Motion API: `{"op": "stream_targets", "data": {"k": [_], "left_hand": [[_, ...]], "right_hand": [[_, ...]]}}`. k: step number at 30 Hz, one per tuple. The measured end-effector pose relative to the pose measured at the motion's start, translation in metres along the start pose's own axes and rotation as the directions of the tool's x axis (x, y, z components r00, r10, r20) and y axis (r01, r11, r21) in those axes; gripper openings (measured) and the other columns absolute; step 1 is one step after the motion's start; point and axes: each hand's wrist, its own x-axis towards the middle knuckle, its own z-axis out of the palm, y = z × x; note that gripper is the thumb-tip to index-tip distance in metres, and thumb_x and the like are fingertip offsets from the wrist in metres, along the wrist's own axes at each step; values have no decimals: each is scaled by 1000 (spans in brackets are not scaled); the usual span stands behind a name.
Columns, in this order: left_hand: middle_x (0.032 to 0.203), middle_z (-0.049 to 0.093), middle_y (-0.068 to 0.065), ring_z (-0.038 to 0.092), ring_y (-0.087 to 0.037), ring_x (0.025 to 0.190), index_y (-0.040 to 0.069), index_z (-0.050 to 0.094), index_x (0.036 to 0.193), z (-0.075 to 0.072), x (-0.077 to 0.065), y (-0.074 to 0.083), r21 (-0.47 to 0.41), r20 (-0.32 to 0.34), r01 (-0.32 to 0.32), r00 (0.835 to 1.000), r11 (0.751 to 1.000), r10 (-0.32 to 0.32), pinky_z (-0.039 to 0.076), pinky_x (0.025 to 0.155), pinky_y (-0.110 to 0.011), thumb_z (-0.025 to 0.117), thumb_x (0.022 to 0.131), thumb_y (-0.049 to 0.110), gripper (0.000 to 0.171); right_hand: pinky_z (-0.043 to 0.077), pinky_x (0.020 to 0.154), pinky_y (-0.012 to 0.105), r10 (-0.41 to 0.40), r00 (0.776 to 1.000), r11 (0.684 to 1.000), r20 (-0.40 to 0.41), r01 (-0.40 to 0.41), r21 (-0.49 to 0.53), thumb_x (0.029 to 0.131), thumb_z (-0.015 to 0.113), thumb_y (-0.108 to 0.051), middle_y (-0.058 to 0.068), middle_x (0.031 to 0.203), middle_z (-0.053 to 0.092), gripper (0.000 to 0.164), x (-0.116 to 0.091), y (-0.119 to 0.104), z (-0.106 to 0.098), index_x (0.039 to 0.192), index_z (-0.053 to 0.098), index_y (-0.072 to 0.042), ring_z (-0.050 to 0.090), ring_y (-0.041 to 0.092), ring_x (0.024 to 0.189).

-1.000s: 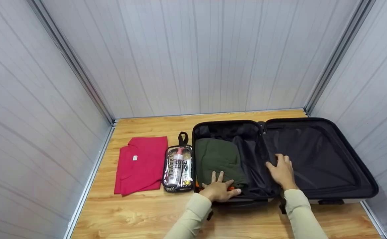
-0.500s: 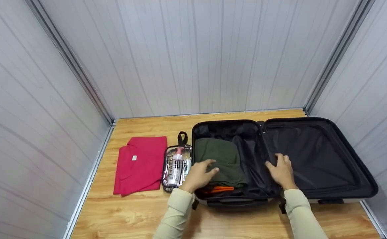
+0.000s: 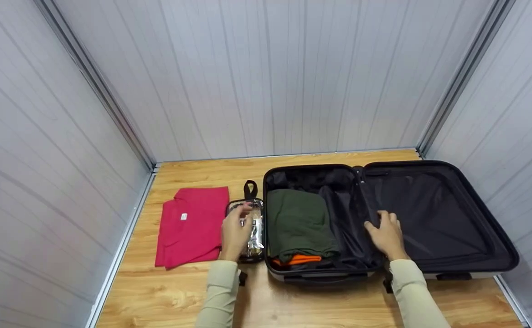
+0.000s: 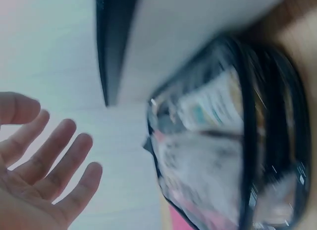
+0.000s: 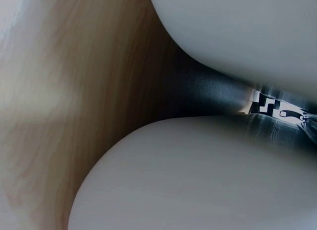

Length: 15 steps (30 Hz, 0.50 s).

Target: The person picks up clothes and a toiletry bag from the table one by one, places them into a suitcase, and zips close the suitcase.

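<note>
My left hand [image 3: 235, 232] hovers over a clear toiletry bag [image 3: 255, 234] with black trim. In the left wrist view its fingers are spread apart and hold nothing, with the bag [image 4: 208, 141] beside them. Bottles and tubes show through the clear plastic, partly hidden by the hand in the head view. My right hand [image 3: 388, 234] rests at the middle edge between the halves of an opened black-lined suitcase [image 3: 434, 218]; its fingertips are hard to make out. A folded dark green garment [image 3: 300, 221] lies in the left half, over something orange [image 3: 300, 259].
A folded red shirt [image 3: 195, 223] lies on the wood floor [image 3: 174, 296], left of the bag. Pale panel walls [image 3: 288, 77] surround the floor at back and sides. The right wrist view shows pale suitcase shells [image 5: 188, 175] and floor; the hand is out of sight there.
My left hand has lifted off the green garment and moved left, out of the suitcase, to above the toiletry bag. The right hand has stayed in place.
</note>
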Motion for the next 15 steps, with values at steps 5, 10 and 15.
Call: {"op": "stream_targets", "data": {"k": [5, 10, 15], "left_hand": [[116, 74, -9, 68, -33, 110, 14, 72, 119, -7, -2, -21, 55, -18, 121, 993, 991, -120, 53, 97, -50, 71, 92, 13, 28], [131, 67, -15, 60, -38, 124, 13, 66, 131, -12, -6, -39, 97, 2, 183, 983, 978, -184, 46, 107, -55, 70, 91, 10, 40], [139, 62, -17, 56, -39, 128, 13, 64, 136, -16, -9, -55, 108, 1, 212, 977, 971, -213, 45, 107, -58, 69, 91, 10, 45]], "right_hand": [[35, 110, 64, -1, 1000, 1000, -1, 1, -7, 101, 57, -32, 32, 143, 38, 65, 0, 0, 0, 152, 36, 3, 36, 50, 134], [35, 109, 63, 0, 1000, 1000, 0, 0, -5, 102, 58, -32, 31, 142, 38, 65, 0, -1, 0, 152, 35, 3, 37, 49, 133], [35, 109, 63, 2, 1000, 1000, -1, -2, -7, 102, 58, -32, 30, 143, 38, 65, 0, 0, 0, 152, 36, 2, 37, 49, 133]]}}
